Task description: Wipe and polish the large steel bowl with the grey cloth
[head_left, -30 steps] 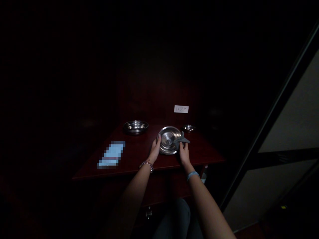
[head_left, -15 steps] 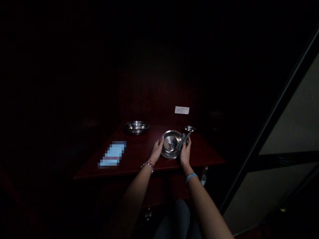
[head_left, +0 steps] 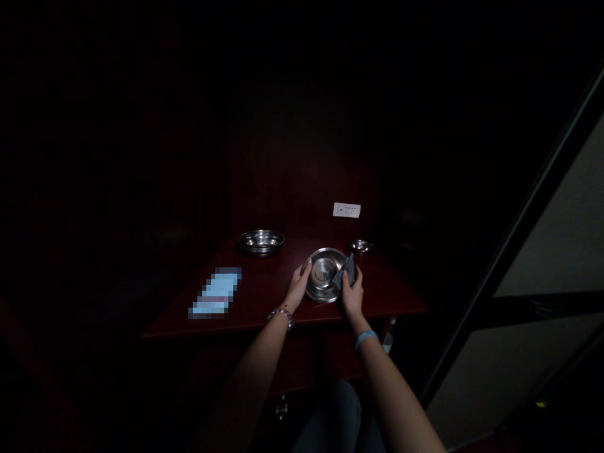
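A shiny metal bowl is tilted toward me above the front part of the dark red desk. My left hand grips its left rim, thumb over the edge and the other fingers hidden behind. At the right rim, my right hand is closed on a grey cloth, which lies against the bowl's edge and inner side. Behind on the left sits a stack of metal bowls. A smaller metal dish stands beyond my right hand.
A light blue, pixelated flat item lies on the desk's left side. On the back wall is a white socket panel. Under the desk's right end a bottle partly shows. A drawer knob sits below the desk's front.
My right hand has shifted slightly on the rim, and the cloth has turned to show a broader face. The bowl and my left hand stay nearly in place.
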A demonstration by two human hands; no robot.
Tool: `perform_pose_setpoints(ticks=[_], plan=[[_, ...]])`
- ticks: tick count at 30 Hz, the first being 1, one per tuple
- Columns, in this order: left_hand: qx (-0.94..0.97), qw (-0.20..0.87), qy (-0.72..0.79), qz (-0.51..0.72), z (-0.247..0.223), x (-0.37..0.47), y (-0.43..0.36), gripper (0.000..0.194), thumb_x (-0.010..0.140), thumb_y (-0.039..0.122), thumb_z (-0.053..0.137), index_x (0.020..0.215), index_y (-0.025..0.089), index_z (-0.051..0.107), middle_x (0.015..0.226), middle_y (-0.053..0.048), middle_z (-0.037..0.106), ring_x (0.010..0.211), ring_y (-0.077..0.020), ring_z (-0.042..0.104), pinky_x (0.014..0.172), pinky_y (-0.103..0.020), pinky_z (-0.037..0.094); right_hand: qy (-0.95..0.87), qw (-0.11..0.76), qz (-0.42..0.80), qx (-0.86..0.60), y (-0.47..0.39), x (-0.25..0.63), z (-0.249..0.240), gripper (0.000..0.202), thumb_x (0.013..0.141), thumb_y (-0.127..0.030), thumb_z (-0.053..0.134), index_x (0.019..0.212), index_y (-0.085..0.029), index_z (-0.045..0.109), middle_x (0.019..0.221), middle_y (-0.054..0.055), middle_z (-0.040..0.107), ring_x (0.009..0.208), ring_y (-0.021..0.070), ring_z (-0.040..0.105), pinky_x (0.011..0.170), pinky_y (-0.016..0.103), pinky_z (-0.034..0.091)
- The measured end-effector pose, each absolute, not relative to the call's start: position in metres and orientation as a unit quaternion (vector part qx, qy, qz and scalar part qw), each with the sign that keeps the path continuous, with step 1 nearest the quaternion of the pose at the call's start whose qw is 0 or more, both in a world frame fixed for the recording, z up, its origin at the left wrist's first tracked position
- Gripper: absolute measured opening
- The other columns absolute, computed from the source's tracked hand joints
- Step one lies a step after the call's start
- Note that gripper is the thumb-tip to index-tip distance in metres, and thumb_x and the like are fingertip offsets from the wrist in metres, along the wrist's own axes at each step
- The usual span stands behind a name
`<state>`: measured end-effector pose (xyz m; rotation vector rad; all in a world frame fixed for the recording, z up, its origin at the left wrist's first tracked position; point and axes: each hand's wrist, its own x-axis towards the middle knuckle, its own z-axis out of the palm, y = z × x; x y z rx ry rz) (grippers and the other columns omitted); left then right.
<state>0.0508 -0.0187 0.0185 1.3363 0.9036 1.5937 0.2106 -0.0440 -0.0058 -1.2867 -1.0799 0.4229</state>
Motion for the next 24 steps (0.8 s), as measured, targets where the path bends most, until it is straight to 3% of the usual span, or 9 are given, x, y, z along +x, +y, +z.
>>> perform_pose_setpoints(ticks=[3, 11, 14, 20, 24], plan=[[0.522, 0.416, 0.359, 0.653, 0.018, 0.05, -0.018, 0.052, 0.091, 0.055, 0.056, 0.124, 0.016, 0.068, 0.132, -0.013, 0.068, 0.123, -0.0254, 0.063, 0.11, -0.038, 0.046, -0.493, 0.646, 0.208, -0.545, -0.037, 0.215, -0.011, 0.054, 0.088, -0.058, 0.054, 0.114, -0.013, 0.07, 0.114, 0.017, 0.075, 0.104, 0.0288, 0.071, 0.094, 0.037, 0.052], [0.512, 0.398, 0.367, 0.667, 0.017, 0.047, -0.014, 0.049, 0.093, 0.049, 0.057, 0.13, 0.018, 0.063, 0.138, -0.012, 0.064, 0.129, -0.0233, 0.059, 0.113, -0.036, 0.043, -0.471, 0.63, 0.332, -0.52, -0.008, 0.233, -0.008, 0.039, 0.069, -0.05, 0.076, 0.081, -0.013, 0.073, 0.077, 0.011, 0.076, 0.08, 0.0274, 0.073, 0.071, 0.034, 0.056], [0.521, 0.423, 0.339, 0.659, 0.018, 0.048, -0.016, 0.05, 0.092, 0.047, 0.059, 0.133, 0.018, 0.06, 0.14, -0.012, 0.063, 0.129, -0.0235, 0.059, 0.113, -0.037, 0.044, -0.419, 0.677, 0.342, -0.5, 0.001, 0.226, 0.0, 0.037, 0.069, -0.048, 0.075, 0.081, -0.013, 0.071, 0.076, 0.011, 0.076, 0.077, 0.0258, 0.072, 0.069, 0.032, 0.056], [0.59, 0.445, 0.313, 0.596, 0.011, 0.056, -0.016, 0.055, 0.081, 0.037, 0.073, 0.131, 0.018, 0.061, 0.138, -0.011, 0.065, 0.127, -0.0233, 0.061, 0.114, -0.039, 0.042, -0.293, 0.774, 0.395, -0.4, 0.003, 0.185, -0.007, 0.046, 0.073, -0.05, 0.07, 0.1, -0.014, 0.068, 0.098, 0.012, 0.077, 0.087, 0.024, 0.073, 0.077, 0.034, 0.058], [0.62, 0.43, 0.332, 0.566, 0.006, 0.058, -0.011, 0.037, 0.079, 0.033, 0.073, 0.113, 0.016, 0.07, 0.124, -0.011, 0.073, 0.12, -0.0251, 0.065, 0.113, -0.043, 0.043, -0.311, 0.786, 0.395, -0.358, -0.003, 0.174, -0.016, 0.051, 0.073, -0.053, 0.071, 0.102, -0.012, 0.067, 0.099, 0.013, 0.077, 0.087, 0.0228, 0.073, 0.078, 0.033, 0.058]])
